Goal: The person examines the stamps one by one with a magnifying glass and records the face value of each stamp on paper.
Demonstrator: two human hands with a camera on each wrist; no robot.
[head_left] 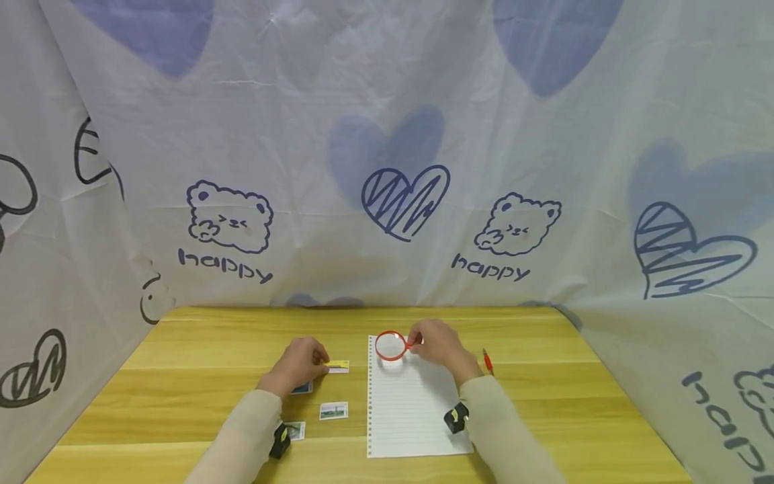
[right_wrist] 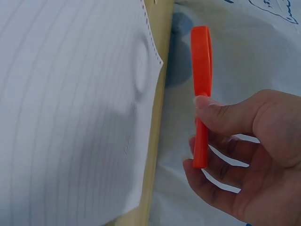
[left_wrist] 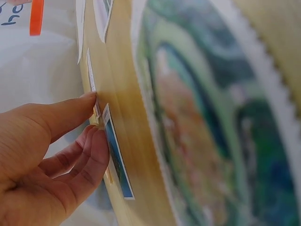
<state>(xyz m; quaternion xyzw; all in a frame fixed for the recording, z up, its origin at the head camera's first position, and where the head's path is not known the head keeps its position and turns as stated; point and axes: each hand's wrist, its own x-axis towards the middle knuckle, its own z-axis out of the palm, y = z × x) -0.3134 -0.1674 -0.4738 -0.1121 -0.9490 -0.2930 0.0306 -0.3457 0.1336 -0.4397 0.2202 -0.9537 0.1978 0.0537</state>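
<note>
My right hand [head_left: 438, 341] holds a red magnifying glass [head_left: 391, 345] by its handle, above the upper part of a lined sheet of paper [head_left: 417, 410]. The right wrist view shows the red rim [right_wrist: 201, 59] edge-on, with thumb and fingers around the handle. To the left of the paper, my left hand [head_left: 300, 363] pinches the left end of a yellow-topped stamp [head_left: 338, 367] at the tabletop. A blue stamp [left_wrist: 118, 155] lies right beside those fingertips, partly under the hand in the head view.
Nearer the front are a stamp with a green landscape [head_left: 334, 411] and another stamp [head_left: 296, 431], partly hidden by the left wrist. A red pen [head_left: 487, 361] lies right of the paper. A printed white cloth [head_left: 314, 255] hangs behind the wooden table [head_left: 544, 417] and at its sides.
</note>
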